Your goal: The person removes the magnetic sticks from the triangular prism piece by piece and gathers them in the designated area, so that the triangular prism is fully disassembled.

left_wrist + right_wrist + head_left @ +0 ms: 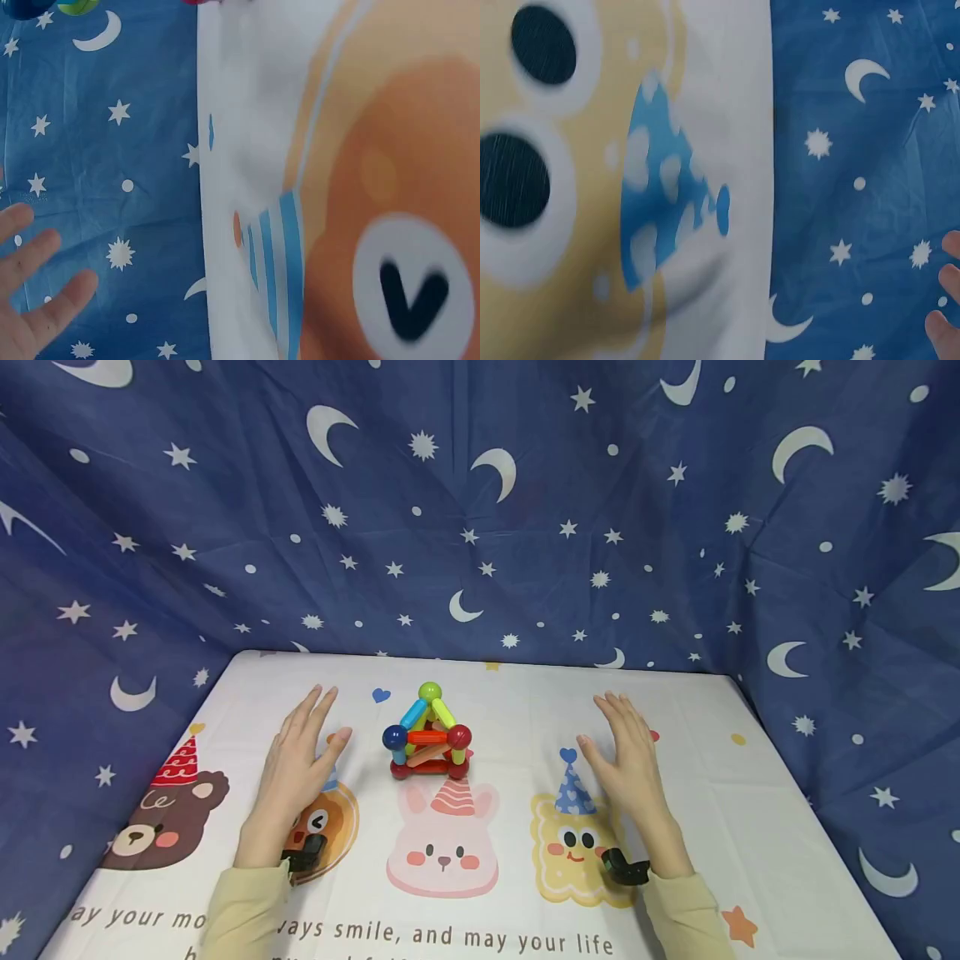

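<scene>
The ball-and-rod toy structure (pixel 427 738) stands on the tabletop (pixel 525 727) between the left hand (pixel 295 764) and right hand (pixel 628 760), both spread, empty and apart from it. Apparently a hands-off step; further handling would call for reaching inward gently.

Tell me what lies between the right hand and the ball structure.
In the head view, only white tablecloth separates the right hand from the ball structure, with a printed blue heart near the hand.
</scene>
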{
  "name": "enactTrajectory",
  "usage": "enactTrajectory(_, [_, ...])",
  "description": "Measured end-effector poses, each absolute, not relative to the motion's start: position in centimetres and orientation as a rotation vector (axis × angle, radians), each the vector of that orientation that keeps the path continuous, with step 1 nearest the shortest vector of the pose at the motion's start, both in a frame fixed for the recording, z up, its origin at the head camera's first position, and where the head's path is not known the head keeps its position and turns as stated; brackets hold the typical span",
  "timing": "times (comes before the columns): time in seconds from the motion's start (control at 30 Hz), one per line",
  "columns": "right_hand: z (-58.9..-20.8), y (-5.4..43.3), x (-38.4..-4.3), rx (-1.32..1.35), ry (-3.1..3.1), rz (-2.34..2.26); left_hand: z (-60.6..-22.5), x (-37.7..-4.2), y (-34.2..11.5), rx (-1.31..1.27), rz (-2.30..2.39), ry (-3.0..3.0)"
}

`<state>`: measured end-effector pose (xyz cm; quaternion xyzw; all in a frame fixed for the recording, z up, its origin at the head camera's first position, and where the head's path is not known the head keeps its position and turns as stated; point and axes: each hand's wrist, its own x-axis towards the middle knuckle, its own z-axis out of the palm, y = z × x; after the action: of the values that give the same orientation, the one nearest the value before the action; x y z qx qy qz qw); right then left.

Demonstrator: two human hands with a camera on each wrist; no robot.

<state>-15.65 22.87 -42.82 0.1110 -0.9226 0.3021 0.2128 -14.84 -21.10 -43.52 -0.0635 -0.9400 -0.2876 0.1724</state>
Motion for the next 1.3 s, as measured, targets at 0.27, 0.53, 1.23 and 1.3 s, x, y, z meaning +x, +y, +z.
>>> enactTrajectory(0.27, [-42.6, 19.7, -15.6, 0.385, -2.451, 1.009, -43.6, -15.3, -19.4, -0.2, -1.03, -2.573])
enactTrajectory(0.53, [-42.7, 16.1, -15.5, 0.457, -2.392, 1.181, -43.8, -15.7, -17.0, -0.245, -1.233, -2.387])
enactTrajectory(1.23, [-44.9, 9.3, -16.2, 0.65, -2.339, 1.458, -46.0, -15.7, -12.7, -0.376, -1.51, -2.285])
enactTrajectory(1.3, [-45.1, 8.9, -16.4, 0.676, -2.335, 1.485, -46.0, -15.7, -12.6, -0.379, -1.507, -2.293])
